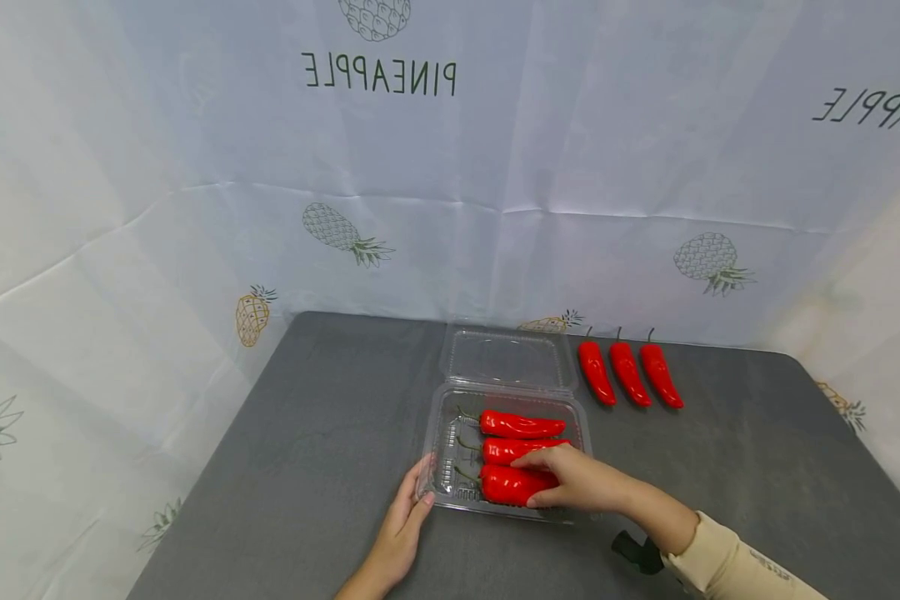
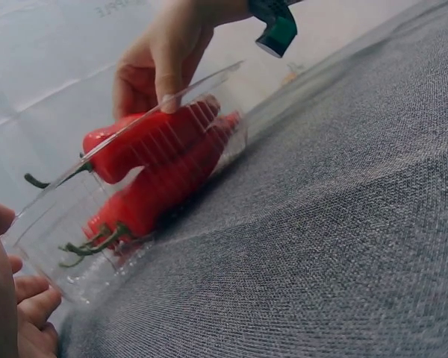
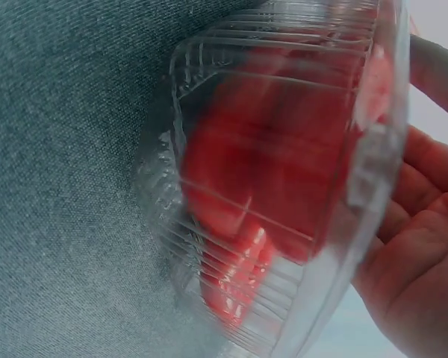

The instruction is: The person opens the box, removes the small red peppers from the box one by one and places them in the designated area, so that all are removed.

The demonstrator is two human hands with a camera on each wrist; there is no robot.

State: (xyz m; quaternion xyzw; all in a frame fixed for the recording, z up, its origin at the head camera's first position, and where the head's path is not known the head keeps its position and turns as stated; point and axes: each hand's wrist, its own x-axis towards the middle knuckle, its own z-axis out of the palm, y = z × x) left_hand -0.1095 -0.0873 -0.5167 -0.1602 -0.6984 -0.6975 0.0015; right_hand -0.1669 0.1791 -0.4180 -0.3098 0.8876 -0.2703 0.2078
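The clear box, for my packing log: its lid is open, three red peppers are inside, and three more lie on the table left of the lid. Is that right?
Not quite: the three other peppers lie on the table to the right of the lid, as the head view shows. The rest holds: the lid is open and three red peppers are inside the clear box.
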